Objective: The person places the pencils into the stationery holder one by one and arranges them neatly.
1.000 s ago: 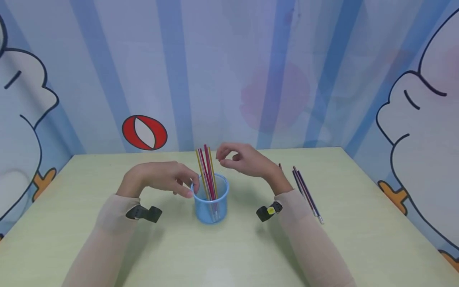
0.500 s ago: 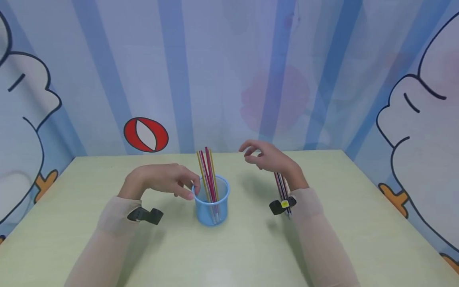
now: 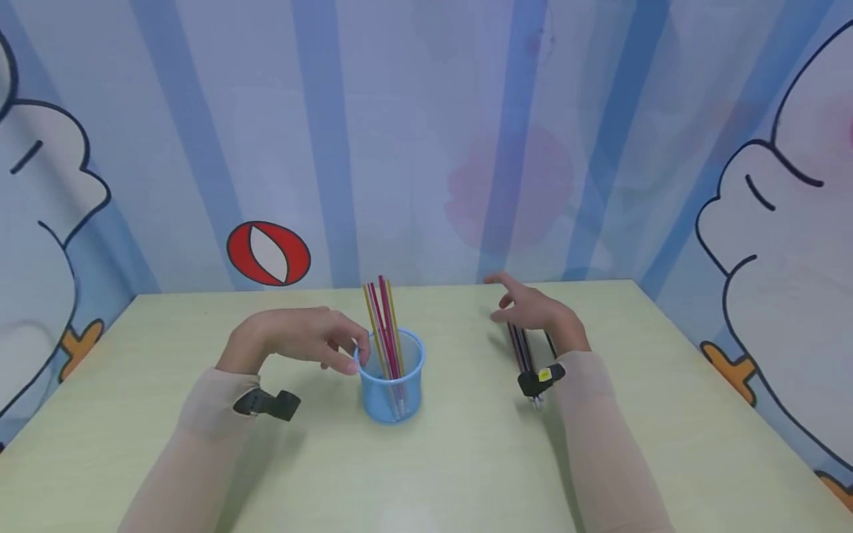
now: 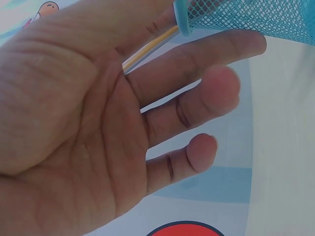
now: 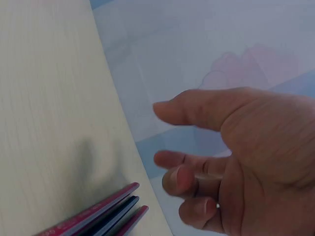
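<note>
A blue mesh pencil cup (image 3: 375,400) stands upright mid-table, with several yellow and pink-red pencils (image 3: 385,318) leaning in it. My left hand (image 3: 306,337) pinches the cup's left rim between thumb and fingers. In the left wrist view, the cup's rim (image 4: 182,18) lies by the index finger, and the other fingers are loosely bent. To the right, my right hand (image 3: 529,305) hovers over the far ends of some dark and red pencils (image 3: 520,348), fingers spread and holding nothing. The right wrist view shows the tips of these red and dark pencils (image 5: 106,211) below the hand.
The pale wooden table (image 3: 440,466) ends at a blue striped backdrop (image 3: 413,148) close behind. Printed cartoon figures (image 3: 793,259) cover both side panels. A wrist camera on a black strap (image 3: 266,403) sits at each wrist.
My right hand has moved right, away from above the cup to over the pencils on the table, and its fingers have spread. The left hand stays at the cup's rim.
</note>
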